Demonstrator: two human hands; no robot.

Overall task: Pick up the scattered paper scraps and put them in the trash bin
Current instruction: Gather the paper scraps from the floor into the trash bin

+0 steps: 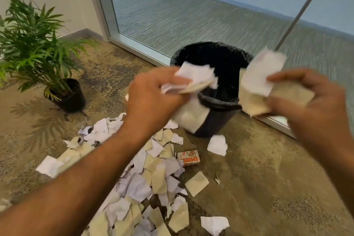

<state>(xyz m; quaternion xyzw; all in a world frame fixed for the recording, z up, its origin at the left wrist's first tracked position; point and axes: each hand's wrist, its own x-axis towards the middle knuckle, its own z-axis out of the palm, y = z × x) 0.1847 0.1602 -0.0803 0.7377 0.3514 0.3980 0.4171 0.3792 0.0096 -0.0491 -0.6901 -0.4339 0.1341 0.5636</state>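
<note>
A black trash bin (210, 57) with a black liner stands on the carpet by the glass wall. My left hand (153, 99) grips a bunch of white and beige paper scraps (193, 78) just left of the bin's near rim. My right hand (310, 99) holds another bunch of scraps (258, 80) at the bin's right side. Both hands hover at rim height. A large pile of torn white and beige scraps (145, 174) covers the carpet below my left forearm. Single scraps (217, 144) lie apart near the bin's base.
A potted palm (34, 44) in a black pot stands at the left. A small orange and white carton (188, 158) lies among the scraps. A glass wall with a metal frame (107, 15) runs behind the bin. A thin grey pole (304, 7) slants above it.
</note>
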